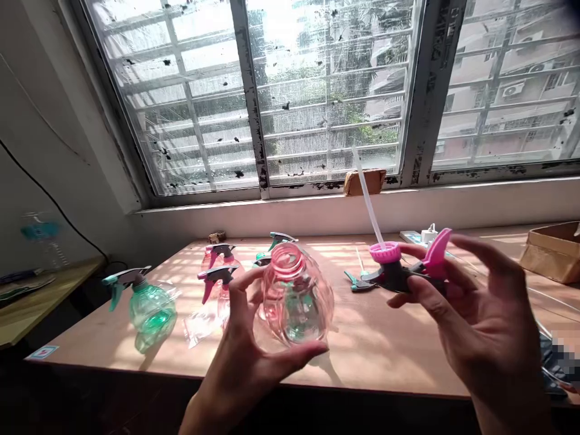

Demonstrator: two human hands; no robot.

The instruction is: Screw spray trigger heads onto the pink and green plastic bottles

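Observation:
My left hand (pixel 256 344) is wrapped around a clear pink bottle (pixel 317 290), its threaded mouth uncapped and tipped toward me. In my right hand (pixel 480 314) is a pink and black spray head (pixel 392 272), turned upside down so that its white dip tube (pixel 368 199) points up. Bottle and spray head are apart. Behind the spray head, another trigger head with teal parts (pixel 362 283) lies on the table. To the left stands a green spray bottle (pixel 154 308) with its head on.
Several pink and teal spray bottles stand on the wooden table (pixel 385 356), near a crumpled clear plastic wrapper (pixel 199 326). A cardboard box (pixel 550 254) is at the right, with a white plug (pixel 428 234) on a power strip towards the back. A barred window rises behind.

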